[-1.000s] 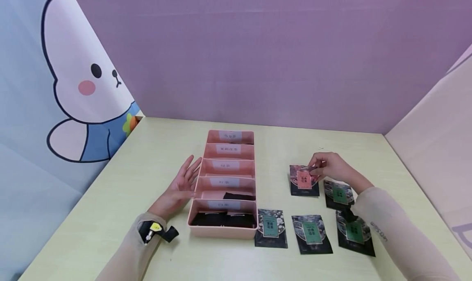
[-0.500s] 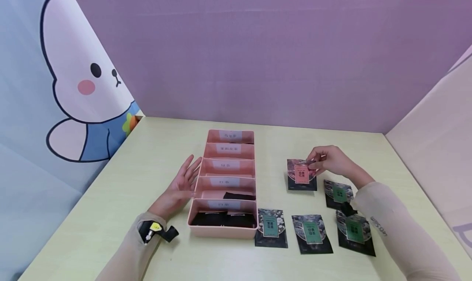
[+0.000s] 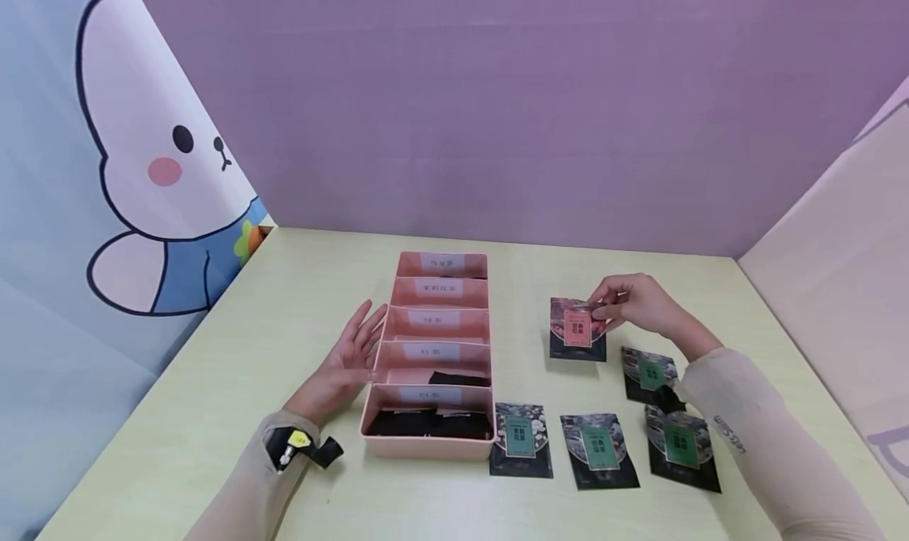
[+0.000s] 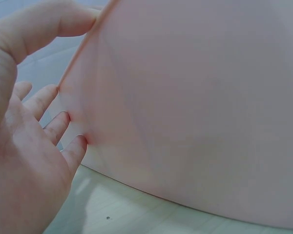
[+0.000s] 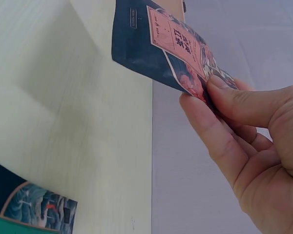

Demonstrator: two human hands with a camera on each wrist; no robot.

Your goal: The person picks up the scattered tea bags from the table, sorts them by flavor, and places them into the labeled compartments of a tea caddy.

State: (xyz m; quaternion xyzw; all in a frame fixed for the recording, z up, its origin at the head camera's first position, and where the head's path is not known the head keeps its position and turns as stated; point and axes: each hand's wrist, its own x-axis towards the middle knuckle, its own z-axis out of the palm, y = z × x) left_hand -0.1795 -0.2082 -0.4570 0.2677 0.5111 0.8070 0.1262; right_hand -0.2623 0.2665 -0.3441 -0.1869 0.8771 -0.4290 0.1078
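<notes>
Between thumb and fingers, my right hand (image 3: 635,304) pinches the corner of a tea packet with a pink label (image 3: 577,330). In the right wrist view the tea packet (image 5: 173,41) is tilted and held above the table, its shadow below. My left hand (image 3: 348,363) rests against the left side of a pink divided box (image 3: 429,448). In the left wrist view its straight fingertips touch the box wall (image 4: 185,107), with the thumb at the rim. White labels mark the box's compartments. Black packets (image 3: 460,425) lie in the nearest compartment, and one dark packet (image 3: 458,379) in the second.
Right of the box lie several green-labelled tea packets: one (image 3: 521,438) beside its front corner, one (image 3: 600,450) farther right, and two (image 3: 649,374) near the right forearm. A purple backdrop (image 3: 454,131) stands behind the table (image 3: 312,289).
My right hand has lifted the pink-labelled tea packet and carried it slightly away from me and to the left. The left hand and the box stay in place.
</notes>
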